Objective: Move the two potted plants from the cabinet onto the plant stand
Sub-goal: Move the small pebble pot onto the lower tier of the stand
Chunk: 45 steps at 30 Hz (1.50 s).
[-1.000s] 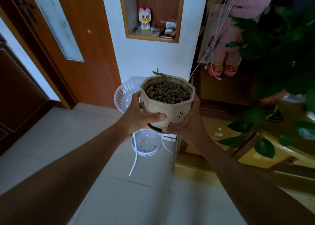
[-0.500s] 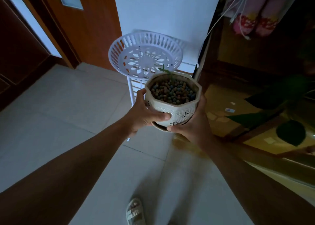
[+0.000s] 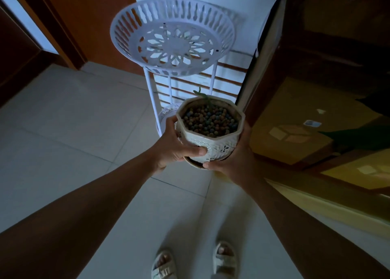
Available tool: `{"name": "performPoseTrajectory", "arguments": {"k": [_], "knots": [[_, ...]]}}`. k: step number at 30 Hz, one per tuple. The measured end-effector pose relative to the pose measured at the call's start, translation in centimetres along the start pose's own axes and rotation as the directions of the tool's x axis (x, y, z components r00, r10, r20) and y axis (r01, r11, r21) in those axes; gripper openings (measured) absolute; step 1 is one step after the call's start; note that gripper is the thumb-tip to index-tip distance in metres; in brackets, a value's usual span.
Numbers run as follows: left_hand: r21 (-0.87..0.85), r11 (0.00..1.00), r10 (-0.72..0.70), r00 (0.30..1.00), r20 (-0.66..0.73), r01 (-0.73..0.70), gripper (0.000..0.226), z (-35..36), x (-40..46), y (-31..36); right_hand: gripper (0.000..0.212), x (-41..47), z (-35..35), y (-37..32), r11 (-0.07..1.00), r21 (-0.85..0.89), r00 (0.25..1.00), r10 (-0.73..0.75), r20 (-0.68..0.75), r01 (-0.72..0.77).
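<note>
I hold a cream octagonal pot (image 3: 213, 145) filled with small coloured pebbles, a tiny green sprout at its far rim. My left hand (image 3: 173, 149) grips its left side and my right hand (image 3: 234, 160) cups its right side and saucer. The pot is upright, in the air in front of the white plastic plant stand (image 3: 173, 35). The stand's round top tray holds nothing. Its lower tray (image 3: 166, 114) shows just behind my left hand, partly hidden by the pot. The second potted plant is out of view.
A dark glossy wooden cabinet (image 3: 316, 88) stands right of the stand, its corner close to the pot. An orange-brown door (image 3: 84, 14) is at the back left. The floor is pale tile. My sandalled feet (image 3: 194, 259) are at the bottom.
The view has tilted further down and nearer the stand. The pot, still in both hands, has dropped from level with the top tray to the height of the lower tray. My feet came into view.
</note>
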<state>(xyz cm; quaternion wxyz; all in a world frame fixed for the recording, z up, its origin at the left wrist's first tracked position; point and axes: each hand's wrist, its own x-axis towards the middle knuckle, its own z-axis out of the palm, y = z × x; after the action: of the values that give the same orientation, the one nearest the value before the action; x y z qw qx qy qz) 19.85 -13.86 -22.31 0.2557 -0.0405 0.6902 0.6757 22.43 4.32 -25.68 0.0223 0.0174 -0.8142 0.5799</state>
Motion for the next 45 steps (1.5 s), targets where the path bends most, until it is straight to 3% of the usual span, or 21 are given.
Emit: {"name": "performPoseTrajectory", "arguments": {"k": [22,24,28,32,36,40,43,45], "knots": [[0.044,0.974,0.226,0.964,-0.143,-0.222,0.113,-4.5,18.5,-17.8,0.128,11.8,8.8,24.5,0.979,0.049,0.979,-0.201,0.025,0.200],[0.048,0.969,0.249,0.957,-0.149,-0.244,0.109,-5.1,19.9,-19.0,0.127,13.0,9.7,25.9,0.975,0.046,0.975,-0.220,0.032,0.219],[-0.006,0.958,0.282,0.942,-0.180,-0.288,0.078,-6.6,22.5,-20.5,0.127,15.4,11.4,27.8,0.977,0.015,0.976,-0.214,0.037,0.214],[-0.049,0.941,0.314,0.920,-0.236,-0.334,0.090,-8.0,25.2,-21.2,0.126,18.9,12.6,28.5,0.973,-0.041,0.972,-0.223,0.067,0.226],[-0.033,0.926,0.355,0.897,-0.263,-0.376,0.078,-9.4,28.0,-21.8,0.126,21.8,14.0,29.5,0.971,-0.051,0.970,-0.229,0.086,0.234],[0.012,0.916,0.387,0.877,-0.284,-0.400,0.076,-10.7,30.5,-22.8,0.121,23.6,15.3,31.1,0.974,-0.040,0.972,-0.220,0.088,0.224],[0.032,0.928,0.363,0.879,-0.310,-0.372,0.089,-11.2,32.1,-23.6,0.121,25.1,16.0,32.7,0.977,-0.045,0.973,-0.200,0.119,0.206],[0.039,0.923,0.376,0.872,-0.313,-0.384,0.081,-11.7,33.0,-24.1,0.123,25.7,16.6,33.2,0.973,-0.091,0.972,-0.202,0.117,0.213]]}}
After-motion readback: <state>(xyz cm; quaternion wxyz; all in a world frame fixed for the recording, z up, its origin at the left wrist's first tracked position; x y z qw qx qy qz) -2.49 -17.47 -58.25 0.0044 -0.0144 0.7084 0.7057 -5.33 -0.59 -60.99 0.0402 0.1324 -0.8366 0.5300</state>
